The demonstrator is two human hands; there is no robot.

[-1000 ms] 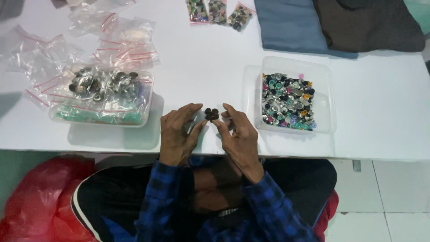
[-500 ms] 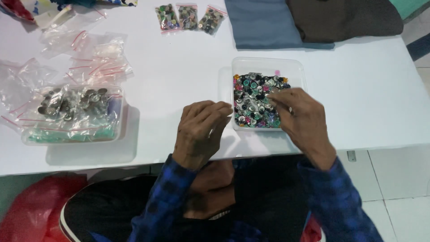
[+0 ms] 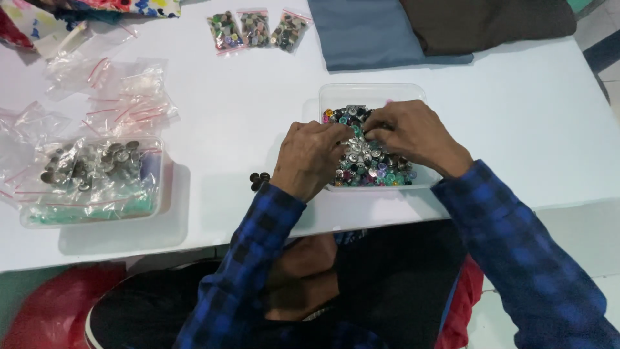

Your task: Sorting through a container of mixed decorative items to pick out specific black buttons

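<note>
Reaching palms-down, left hand (image 3: pixel 312 158) and right hand (image 3: pixel 411 136) meet over buttons (image 3: pixel 371 169).

Three small clear zip bags of mixed buttons (image 3: pixel 257 29) are laid side by side at the white table's (image 3: pixel 529 129) far edge. Folded blue cloth (image 3: pixel 368 35) and brown cloth (image 3: pixel 484 22) are spread beside them (touching). Empty clear zip bags (image 3: pixel 116 90) are heaped at left.

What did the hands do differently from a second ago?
Both hands moved from the table edge into the clear tub of buttons. The left hand and right hand now dig among the buttons. The small dark buttons they held were let go and lie on the table. The tub of bagged buttons stayed put.
</note>
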